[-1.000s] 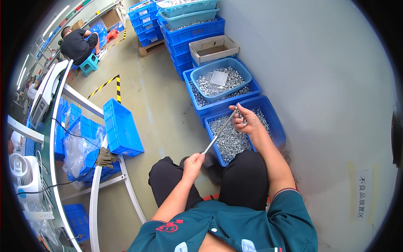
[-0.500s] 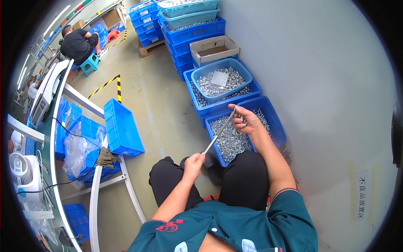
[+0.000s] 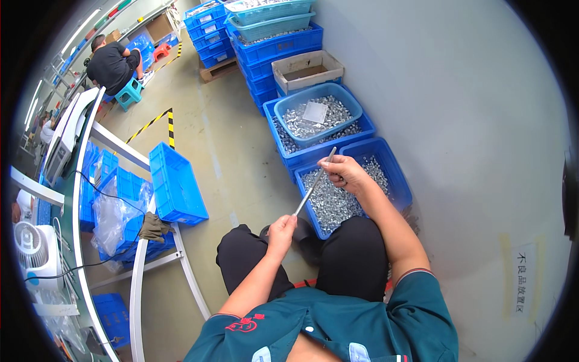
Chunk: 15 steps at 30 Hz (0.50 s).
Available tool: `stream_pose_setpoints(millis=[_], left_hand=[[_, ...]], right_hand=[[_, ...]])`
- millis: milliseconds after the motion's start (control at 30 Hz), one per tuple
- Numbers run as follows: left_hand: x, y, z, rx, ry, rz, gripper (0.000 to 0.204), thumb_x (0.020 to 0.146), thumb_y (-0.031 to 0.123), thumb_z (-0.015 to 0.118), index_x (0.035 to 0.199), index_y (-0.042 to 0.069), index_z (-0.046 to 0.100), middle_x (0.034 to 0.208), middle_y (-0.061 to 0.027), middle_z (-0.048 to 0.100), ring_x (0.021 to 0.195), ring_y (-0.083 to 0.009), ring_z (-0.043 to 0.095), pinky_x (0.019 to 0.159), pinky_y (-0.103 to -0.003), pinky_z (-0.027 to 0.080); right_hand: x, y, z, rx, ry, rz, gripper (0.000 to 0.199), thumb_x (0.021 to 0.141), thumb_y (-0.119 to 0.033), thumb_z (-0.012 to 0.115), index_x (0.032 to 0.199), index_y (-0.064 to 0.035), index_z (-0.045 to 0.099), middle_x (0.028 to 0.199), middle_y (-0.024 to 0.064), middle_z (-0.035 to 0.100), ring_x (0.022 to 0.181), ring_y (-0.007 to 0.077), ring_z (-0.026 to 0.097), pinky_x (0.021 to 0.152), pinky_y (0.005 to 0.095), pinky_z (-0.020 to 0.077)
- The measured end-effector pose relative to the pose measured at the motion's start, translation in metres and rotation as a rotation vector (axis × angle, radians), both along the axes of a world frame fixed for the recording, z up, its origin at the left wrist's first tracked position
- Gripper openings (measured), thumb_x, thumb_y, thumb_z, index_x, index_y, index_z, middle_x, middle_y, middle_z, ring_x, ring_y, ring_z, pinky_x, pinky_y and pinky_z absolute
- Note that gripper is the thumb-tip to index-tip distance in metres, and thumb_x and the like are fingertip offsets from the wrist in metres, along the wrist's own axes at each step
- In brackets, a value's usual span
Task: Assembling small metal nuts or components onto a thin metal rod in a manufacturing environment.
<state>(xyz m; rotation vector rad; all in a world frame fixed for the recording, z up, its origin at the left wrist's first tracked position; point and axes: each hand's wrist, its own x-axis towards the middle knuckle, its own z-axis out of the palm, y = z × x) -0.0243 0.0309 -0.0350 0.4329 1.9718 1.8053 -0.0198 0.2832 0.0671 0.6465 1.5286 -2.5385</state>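
A thin grey metal rod (image 3: 311, 190) slants up and away to the right in front of me. My left hand (image 3: 280, 235) is closed around its near end, above my knees. Thumb and fingertips of my right hand (image 3: 345, 172) pinch the rod close to its far end, whose tip sticks out past them. The other right fingers curl inward; small pieces seem to lie in them, too small to name. Beneath the right hand stands a blue bin (image 3: 405, 192) filled with small silvery metal parts (image 3: 335, 211).
Behind that bin, a light-blue basket (image 3: 280, 114) of similar parts rests on another blue bin (image 3: 368, 128). Stacked blue crates (image 3: 259, 69) rise beyond, along the grey wall (image 3: 446, 120). Left are an upright blue crate (image 3: 175, 181) and a white-framed bench (image 3: 137, 289). A person (image 3: 113, 65) sits farther off.
My right fingers have moved from the rod's far tip slightly down along it, so the tip now shows beyond them. The left hand keeps its grip, shifted very little.
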Motion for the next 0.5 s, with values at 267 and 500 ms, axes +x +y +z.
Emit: stream_pose_setpoints(millis=[267, 500], left_hand=[[-0.002, 0.000, 0.016, 0.114, -0.174, -0.019, 0.032, 0.092, 0.029, 0.050, 0.068, 0.008, 0.052, 0.050, 0.0080, 0.034, 0.044, -0.0017, 0.027, 0.041, -0.020, 0.019], [0.000, -0.007, 0.012, 0.041, -0.113, -0.012, 0.031, 0.091, 0.028, 0.052, 0.068, 0.007, 0.052, 0.051, 0.0077, 0.036, 0.044, -0.0018, 0.028, 0.041, -0.020, 0.020]], right_hand=[[0.007, 0.021, -0.020, -0.228, -0.028, 0.068, 0.020, 0.087, -0.019, 0.057, 0.099, -0.0031, 0.054, 0.068, -0.0010, 0.046, 0.047, 0.0022, 0.035, 0.037, 0.0142, 0.0238], [0.004, 0.026, -0.023, -0.573, -0.026, -0.098, 0.024, 0.090, -0.026, 0.053, 0.098, -0.0039, 0.054, 0.068, -0.0006, 0.045, 0.047, 0.0035, 0.035, 0.036, 0.0145, 0.0250]])
